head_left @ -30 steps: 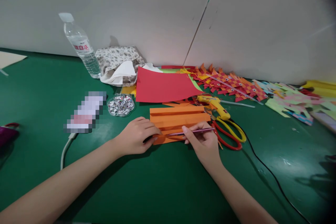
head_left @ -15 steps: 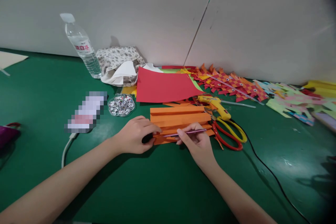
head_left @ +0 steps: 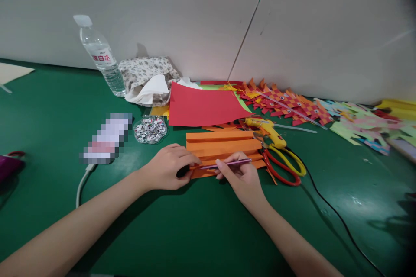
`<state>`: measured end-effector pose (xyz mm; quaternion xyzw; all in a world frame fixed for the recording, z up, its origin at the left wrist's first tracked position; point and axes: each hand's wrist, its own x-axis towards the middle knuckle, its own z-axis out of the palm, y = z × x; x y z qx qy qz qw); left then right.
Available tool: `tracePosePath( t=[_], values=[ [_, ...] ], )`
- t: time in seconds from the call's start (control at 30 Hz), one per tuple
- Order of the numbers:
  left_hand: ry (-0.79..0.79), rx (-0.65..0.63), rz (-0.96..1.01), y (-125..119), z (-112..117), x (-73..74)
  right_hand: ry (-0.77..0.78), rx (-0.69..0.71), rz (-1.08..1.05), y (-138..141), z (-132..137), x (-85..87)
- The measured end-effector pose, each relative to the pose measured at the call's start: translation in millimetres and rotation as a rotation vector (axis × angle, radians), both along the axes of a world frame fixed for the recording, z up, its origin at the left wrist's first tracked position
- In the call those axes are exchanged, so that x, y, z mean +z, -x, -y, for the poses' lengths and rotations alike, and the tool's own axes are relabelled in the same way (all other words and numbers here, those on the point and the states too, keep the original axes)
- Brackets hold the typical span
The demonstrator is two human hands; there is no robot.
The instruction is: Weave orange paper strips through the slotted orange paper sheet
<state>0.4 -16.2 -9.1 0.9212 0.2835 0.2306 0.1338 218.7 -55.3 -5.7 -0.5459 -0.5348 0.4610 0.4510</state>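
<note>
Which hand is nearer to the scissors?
Right. The right hand is just left of the scissors; the left hand is farther left, at the left edge of the orange paper.

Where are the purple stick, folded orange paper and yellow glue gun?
Purple stick (head_left: 239, 162): head view, on its shaft.
Folded orange paper (head_left: 219, 149): head view, pleated surface.
Yellow glue gun (head_left: 266, 127): head view, on its body.

Cabled device (head_left: 108, 138) under blurred blocks, purple item (head_left: 9, 168) partly past the left edge, orange paper (head_left: 217, 147) partly behind the hands (head_left: 169, 166) (head_left: 243, 177).
</note>
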Motion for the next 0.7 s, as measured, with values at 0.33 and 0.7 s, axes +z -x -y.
tracePosePath(
  t=[0.33,0.7],
  values=[
    [-0.003,0.012,-0.009,1.1,0.0,-2.1,-0.111,-0.101,0.016,-8.2,-3.3,-5.1],
    [0.004,0.002,-0.002,-0.8,0.1,-1.9,0.002,0.06,-0.026,-2.1,-1.8,-2.4]
  ],
)
